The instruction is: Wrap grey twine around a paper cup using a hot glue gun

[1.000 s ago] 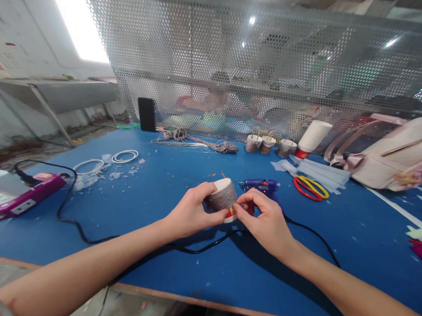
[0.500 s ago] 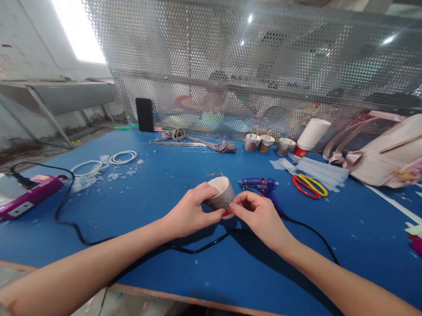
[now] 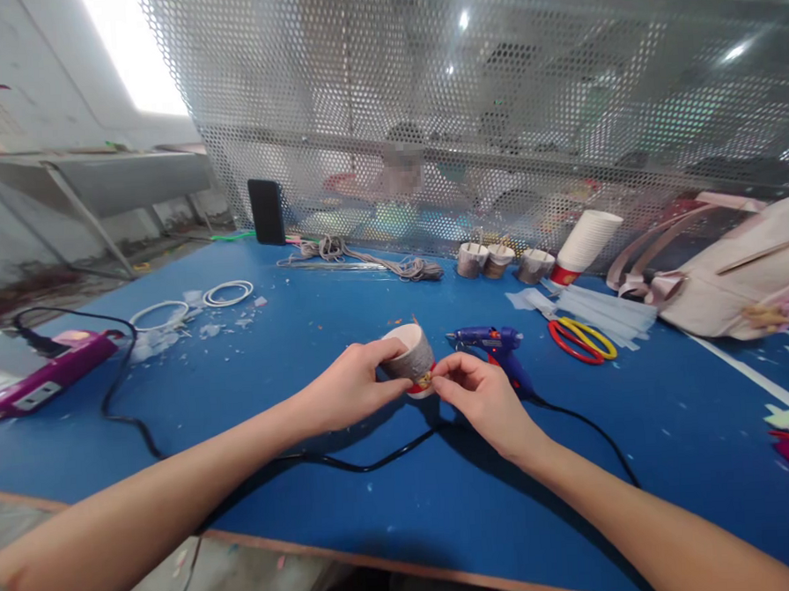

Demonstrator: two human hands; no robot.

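The paper cup, partly wrapped in grey cord, is held tilted over the tabletop near its front edge. It is gripped by the left of the hands, thumb and fingers spread around its side. On the right hand, thumb and forefinger are pinched together beside the exposed red band; whether cord is held between them cannot be told. The blue glue gun is positioned just beyond the right hand.
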